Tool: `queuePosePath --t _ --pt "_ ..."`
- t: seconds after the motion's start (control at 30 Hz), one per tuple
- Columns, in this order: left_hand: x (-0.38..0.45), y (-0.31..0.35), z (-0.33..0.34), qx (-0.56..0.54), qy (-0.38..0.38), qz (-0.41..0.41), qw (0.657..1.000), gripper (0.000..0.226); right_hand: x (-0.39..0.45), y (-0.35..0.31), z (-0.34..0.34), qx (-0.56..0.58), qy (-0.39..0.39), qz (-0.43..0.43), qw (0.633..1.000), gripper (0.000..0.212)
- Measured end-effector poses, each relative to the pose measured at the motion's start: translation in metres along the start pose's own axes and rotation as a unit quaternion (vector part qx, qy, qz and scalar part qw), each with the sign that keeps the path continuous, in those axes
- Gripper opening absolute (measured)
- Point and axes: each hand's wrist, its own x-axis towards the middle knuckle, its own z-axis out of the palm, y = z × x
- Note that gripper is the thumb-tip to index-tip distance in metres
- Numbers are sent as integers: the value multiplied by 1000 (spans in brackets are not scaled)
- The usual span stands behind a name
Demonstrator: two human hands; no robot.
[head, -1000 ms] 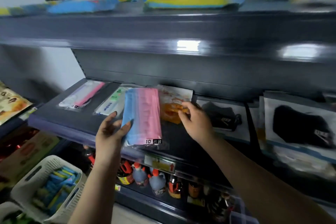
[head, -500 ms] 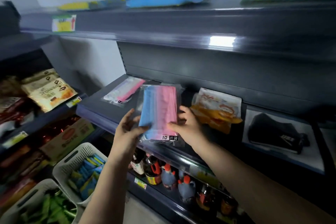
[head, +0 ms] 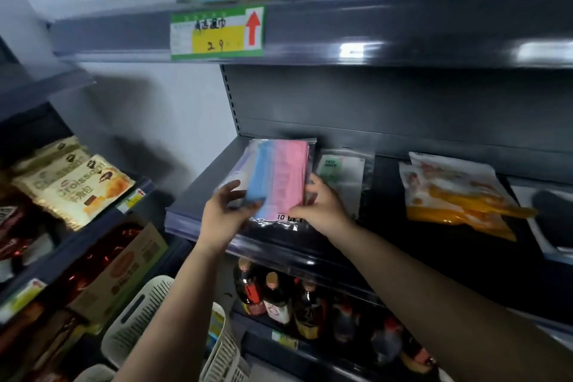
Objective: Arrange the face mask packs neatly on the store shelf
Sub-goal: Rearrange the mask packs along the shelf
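A clear pack of blue and pink face masks (head: 280, 177) is at the left end of the dark shelf (head: 198, 195), over another pack whose pale edge shows on its left. My left hand (head: 221, 215) grips its lower left corner. My right hand (head: 322, 206) pinches its lower right edge. A clear pack with a green label (head: 342, 175) lies just to the right. Further right lie an orange-and-white pack (head: 455, 192) and a black mask pack (head: 552, 217), cut off by the frame edge.
The shelf above carries a green and yellow price tag (head: 217, 32) and blurred blue and yellow packs. Bottles (head: 276, 298) stand on the shelf below. White baskets (head: 136, 319) sit lower left. Snack bags (head: 74, 183) fill the neighbouring left shelf.
Both hands carried the blue and pink pack leftward, from over the green-label pack to over the leftmost pack. My right hand moved from the orange pack onto the pack's right edge. The camera panned left.
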Motion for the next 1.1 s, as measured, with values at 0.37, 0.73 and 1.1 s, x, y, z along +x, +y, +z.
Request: queuePosePath --t 0.37,0.73,1.1 --pt "87 -5 -35 218 -118 64 967 74 48 -16 55 -141 120 12 983 43" --pt "82 -1 -13 491 -74 156 854 59 46 -21 37 -301 108 -9 947 55" --pt "3 70 116 587 -158 352 712 56 -45 -26 -88 -626 156 -12 764 48"
